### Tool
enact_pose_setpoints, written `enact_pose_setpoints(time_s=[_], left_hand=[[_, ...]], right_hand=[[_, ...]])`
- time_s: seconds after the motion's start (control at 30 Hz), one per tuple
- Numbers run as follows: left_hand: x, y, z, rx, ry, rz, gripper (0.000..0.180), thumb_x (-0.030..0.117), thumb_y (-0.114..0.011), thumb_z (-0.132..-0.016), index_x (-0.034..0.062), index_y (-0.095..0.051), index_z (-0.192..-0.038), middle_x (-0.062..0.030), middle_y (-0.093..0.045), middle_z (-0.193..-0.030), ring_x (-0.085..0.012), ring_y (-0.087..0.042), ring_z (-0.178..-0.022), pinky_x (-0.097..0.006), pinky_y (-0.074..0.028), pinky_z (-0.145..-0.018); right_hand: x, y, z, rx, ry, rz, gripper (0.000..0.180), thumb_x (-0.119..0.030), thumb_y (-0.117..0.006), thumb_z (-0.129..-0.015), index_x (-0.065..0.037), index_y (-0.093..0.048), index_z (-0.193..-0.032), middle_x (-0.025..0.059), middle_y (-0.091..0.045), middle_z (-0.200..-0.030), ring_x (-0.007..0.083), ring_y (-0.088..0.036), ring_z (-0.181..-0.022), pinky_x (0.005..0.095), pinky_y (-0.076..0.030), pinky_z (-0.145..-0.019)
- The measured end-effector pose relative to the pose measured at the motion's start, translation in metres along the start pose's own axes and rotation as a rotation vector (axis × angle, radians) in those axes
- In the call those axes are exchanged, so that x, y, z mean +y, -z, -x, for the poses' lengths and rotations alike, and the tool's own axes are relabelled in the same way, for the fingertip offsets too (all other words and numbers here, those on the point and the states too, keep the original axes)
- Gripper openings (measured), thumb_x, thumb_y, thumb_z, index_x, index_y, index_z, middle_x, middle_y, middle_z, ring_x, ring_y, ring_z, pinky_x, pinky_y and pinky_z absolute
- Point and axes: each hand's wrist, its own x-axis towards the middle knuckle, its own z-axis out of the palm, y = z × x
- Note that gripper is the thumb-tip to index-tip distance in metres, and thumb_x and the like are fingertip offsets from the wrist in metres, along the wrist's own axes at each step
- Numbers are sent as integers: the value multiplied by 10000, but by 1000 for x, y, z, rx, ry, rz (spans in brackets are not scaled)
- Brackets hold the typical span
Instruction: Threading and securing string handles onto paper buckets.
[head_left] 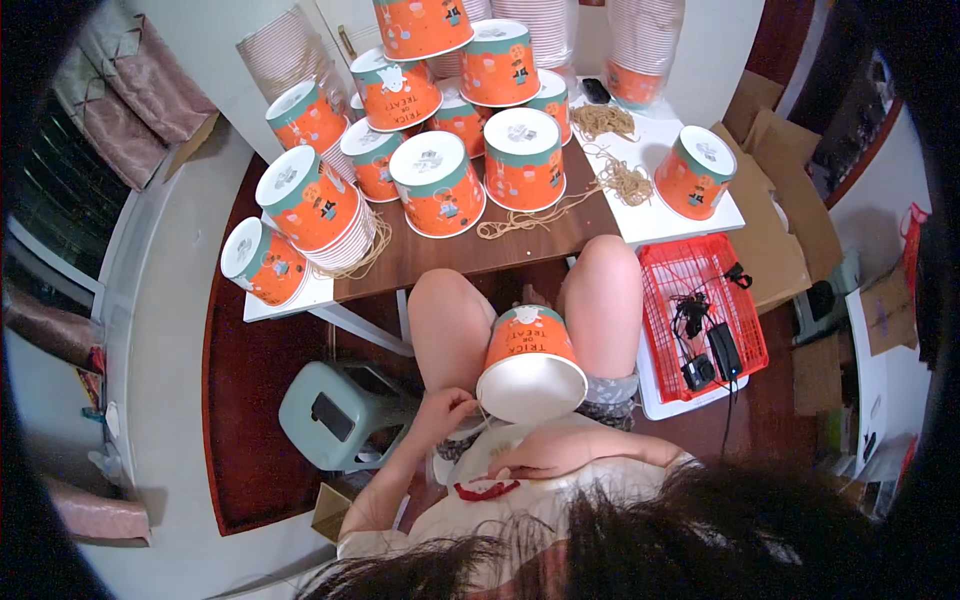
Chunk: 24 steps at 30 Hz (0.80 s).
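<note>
An orange paper tub (530, 340) with a teal band lies tilted between my knees, its white open mouth facing me. Just left of its rim, my left hand (446, 413) is closed in a pinch on what looks like a thin tan cord, which runs toward the rim. My right hand (540, 452) is below the tub's mouth, close to my shirt, with its fingers bent together; whatever they hold is hidden. On the brown table (420, 262), matching tubs stand upside down in a stacked pile, among them a front tub (437, 190).
Loose tan cords (625, 182) lie on the table. A single tub (695, 175) stands at the right. A red basket (755, 330) holds black cables and adapters. At the left, a phone (332, 415) rests on a grey-green stool (300, 425). Wrapped cup stacks (640, 40) stand behind.
</note>
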Motion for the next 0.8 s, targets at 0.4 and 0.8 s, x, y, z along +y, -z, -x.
enact_pose_setpoints(time_s=[0.4,0.8], left_hand=[[39,7,-39,88,-448,-566,395,272,-552,-736,49,-462,-1049,-197,-545,-907,-315,-550,-825,-405,-440,-706],[133,214,-20,1465,-657,-1325,441,132,-550,-660,28,-528,-1088,-19,-452,-572,-139,-449,-451,-289,-388,-417]], right_hand=[[-59,34,9,75,-14,668,331,-260,-492,-805,-64,-478,-1072,141,-587,-769,304,-586,-675,393,-482,-578],[-89,128,-113,523,427,1271,204,-151,-548,-670,-59,-524,-851,49,-496,-825,199,-511,-809,324,-382,-697]])
